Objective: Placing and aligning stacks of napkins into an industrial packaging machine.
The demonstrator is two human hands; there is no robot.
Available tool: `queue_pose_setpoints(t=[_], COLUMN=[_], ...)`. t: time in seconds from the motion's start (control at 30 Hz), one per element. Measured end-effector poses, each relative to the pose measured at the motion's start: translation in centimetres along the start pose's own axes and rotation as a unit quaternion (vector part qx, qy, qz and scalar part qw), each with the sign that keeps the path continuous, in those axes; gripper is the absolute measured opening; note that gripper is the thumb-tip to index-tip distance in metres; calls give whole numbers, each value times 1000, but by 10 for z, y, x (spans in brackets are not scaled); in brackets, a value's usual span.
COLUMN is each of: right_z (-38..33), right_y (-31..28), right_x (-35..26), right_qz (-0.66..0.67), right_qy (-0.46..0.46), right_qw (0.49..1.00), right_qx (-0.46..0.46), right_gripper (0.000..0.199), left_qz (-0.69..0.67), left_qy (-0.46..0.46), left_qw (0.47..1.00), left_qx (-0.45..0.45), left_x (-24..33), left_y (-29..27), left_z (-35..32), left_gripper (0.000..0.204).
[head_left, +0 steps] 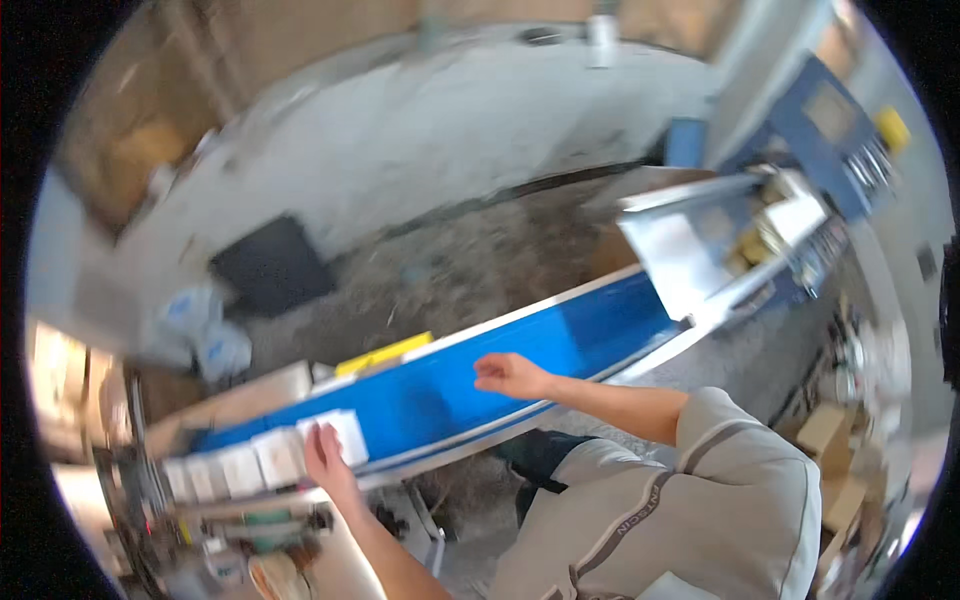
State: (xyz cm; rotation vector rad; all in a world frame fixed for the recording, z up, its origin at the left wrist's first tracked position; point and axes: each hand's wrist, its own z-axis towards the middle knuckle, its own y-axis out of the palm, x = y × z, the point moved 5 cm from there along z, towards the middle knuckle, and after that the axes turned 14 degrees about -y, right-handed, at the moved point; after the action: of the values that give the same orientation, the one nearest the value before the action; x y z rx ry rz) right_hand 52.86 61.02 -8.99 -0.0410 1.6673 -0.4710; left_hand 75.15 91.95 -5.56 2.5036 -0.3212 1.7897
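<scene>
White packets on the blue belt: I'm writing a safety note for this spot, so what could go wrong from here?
The white packets sit close together along the near edge of the blue belt, and the left hand is right at that row; a bump might push one out of line or over the edge.

The right hand is over the belt; if the belt runs, fingers might be rubbed. Whether it is moving, I cannot tell.

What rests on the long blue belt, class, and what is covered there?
Flat white rectangular pieces lie in a row at the left end of the long blue belt; the left hand hides part of them. The belt's surface beneath them cannot be seen.
</scene>
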Motion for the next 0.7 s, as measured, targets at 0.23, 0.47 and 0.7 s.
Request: queue_pose_setpoints(t=[0.23,0.47,0.7], right_z=[-179,-314,-440], right_y=[-141,-248,-389], right_x=[-8,0,49], right_qz=[-74,-65,-7], right_qy=[17,40,23], right_qw=[982,960,913], right_qx=[175,270,406], right_gripper=[45,40,38], left_qz=[30,108,205], left_qy=[-67,-132,-63], left_qw=[974,912,849], left_qx=[-214,-373,-482], left_x=[-57,-79,-106], left_y=[179,291,450], left_z=[-184,-329,-443], left_gripper=[18,19,20])
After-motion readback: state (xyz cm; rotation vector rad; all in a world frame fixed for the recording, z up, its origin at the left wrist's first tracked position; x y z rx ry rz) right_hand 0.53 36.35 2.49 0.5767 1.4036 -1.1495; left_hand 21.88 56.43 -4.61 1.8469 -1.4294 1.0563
